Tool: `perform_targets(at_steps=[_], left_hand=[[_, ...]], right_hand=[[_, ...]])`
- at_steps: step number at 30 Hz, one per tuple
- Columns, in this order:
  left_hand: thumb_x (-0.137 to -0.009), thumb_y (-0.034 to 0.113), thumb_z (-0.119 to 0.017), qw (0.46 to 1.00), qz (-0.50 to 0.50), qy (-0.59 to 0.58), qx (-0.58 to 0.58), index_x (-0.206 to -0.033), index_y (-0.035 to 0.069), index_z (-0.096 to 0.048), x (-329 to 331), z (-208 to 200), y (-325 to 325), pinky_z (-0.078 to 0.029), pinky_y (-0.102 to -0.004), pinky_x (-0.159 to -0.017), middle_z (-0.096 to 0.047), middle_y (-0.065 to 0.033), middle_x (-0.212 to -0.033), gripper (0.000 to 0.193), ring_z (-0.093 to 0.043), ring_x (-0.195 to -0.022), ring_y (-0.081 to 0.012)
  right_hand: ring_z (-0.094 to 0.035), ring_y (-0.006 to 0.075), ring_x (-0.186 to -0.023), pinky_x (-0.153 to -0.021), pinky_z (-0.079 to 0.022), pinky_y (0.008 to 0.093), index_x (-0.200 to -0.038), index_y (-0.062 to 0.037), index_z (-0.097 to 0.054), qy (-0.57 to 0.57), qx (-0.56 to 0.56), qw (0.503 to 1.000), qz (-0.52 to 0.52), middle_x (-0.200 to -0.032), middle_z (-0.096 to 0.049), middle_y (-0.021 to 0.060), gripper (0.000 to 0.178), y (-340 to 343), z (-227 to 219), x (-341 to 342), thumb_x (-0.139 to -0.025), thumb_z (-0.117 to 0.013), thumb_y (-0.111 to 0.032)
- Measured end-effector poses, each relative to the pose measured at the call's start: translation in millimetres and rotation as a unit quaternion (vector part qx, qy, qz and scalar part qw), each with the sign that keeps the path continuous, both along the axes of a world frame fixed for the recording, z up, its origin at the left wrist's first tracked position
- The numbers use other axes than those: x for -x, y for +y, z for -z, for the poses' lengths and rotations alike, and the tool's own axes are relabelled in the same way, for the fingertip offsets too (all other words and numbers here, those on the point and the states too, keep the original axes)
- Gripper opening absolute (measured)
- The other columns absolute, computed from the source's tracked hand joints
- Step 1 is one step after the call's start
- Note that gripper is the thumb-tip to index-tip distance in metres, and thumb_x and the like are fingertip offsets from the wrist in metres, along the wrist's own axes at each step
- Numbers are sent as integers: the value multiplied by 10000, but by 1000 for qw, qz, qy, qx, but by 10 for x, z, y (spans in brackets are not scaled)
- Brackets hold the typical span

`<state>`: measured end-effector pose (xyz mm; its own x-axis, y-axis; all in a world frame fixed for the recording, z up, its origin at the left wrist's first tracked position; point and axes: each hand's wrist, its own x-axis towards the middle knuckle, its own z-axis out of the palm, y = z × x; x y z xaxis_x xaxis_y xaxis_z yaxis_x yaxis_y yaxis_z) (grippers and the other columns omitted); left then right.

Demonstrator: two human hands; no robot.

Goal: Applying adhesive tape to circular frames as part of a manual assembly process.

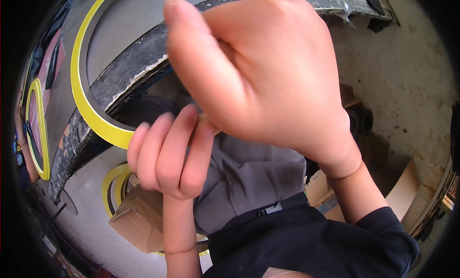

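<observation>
Yellow ring (75,69), dark inside, perhaps tilted

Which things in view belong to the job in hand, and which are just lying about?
Seems part of the job:
- left hand and right hand, close together
- large yellow hoop, running behind the left hand; grip unclear

Seems just lying about:
- cardboard box, lower left
- yellow hoops beside that box
- clear plastic scrap at the bench edge

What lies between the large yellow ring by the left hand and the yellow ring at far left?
Left of the large yellow ring, the head view shows grey tabletop, its chipped black edge and, higher up, a slim black object.
</observation>
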<state>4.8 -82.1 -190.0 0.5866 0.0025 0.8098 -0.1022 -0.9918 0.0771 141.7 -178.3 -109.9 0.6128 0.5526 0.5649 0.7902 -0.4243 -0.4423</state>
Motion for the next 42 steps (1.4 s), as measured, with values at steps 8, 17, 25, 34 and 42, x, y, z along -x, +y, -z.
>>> perform_targets(at_steps=[8, 17, 25, 34, 42], left_hand=[[-799, -74, -618, 978, 18, -36, 206, -979, 129, -575, 250, 192, -299, -474, -361, -843, -354, -120, -1340, 275, -532, -1039, -290], [-923, -36, -584, 408, 231, -55, 882, -1272, -20, -546, -55, 244, -546, -491, -369, -929, -608, -113, -1206, 352, -616, -1010, -197], [-893, 104, -704, 578, 254, -56, 773, -1305, -9, -494, -134, 99, -514, -480, -333, -892, -545, -98, -1250, 477, -580, -984, -175], [-882, 163, -788, 564, 195, -69, 800, -1196, 29, -607, -86, 23, -498, -437, -238, -586, -527, -44, -1128, 386, -537, -768, -89], [-936, 286, -740, 604, 238, -21, 760, -1485, 78, -466, -55, 66, -412, -444, -221, -665, -592, -28, -1218, 648, -513, -809, -79]], right_hand=[[-552, 292, -423, -428, -442, 390, -485, -62, -584, 0, 37, 999, 15, -461, -538, 98, 428, 57, -23, -3, -824, -650, -314], [-582, 308, -445, -456, -475, 409, -496, -52, -605, -8, 44, 999, 12, -469, -555, 118, 415, 138, -37, -12, -831, -632, -295], [-601, 318, -461, -473, -496, 412, -495, -60, -620, 6, 58, 998, -5, -470, -559, 119, 426, 0, -115, -97, -833, -622, -318], [-574, 240, -562, -543, -463, 359, -717, -10, -633, 102, -174, 943, -265, -694, -624, 117, 531, -553, 49, -48, -995, -337, -353], [-615, 201, -669, -584, -479, 322, -647, -111, -565, -67, -107, 951, -283, -712, -553, 14, 201, -784, 529, 74, -714, -679, -262]])
